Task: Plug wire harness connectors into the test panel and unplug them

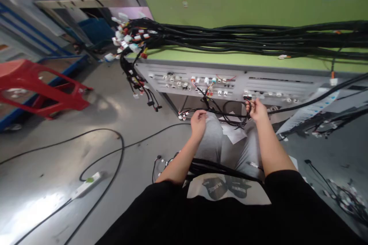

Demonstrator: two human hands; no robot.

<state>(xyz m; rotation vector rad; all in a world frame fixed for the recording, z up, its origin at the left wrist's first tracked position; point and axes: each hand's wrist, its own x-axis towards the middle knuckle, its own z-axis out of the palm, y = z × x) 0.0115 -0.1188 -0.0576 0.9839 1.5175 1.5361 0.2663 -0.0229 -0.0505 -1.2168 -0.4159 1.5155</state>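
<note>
I sit facing a grey test panel (258,86) set with rows of small connectors and sockets. My right hand (257,110) is closed in a pinch on a black cable with a connector, held just below the panel's sockets. My left hand (198,119) rests over my left knee with fingers curled around a thin black wire harness (227,115) that runs across to the right hand. More harness (212,166) lies across my lap. Small white and red plugs (184,115) hang from the wire left of my left hand.
A thick bundle of black cables (244,38) with white connectors lies on the green bench (230,58) above the panel. A red plastic stool (37,88) lies at left. A power strip (86,184) and cords cross the floor. Another person sits at the far top left.
</note>
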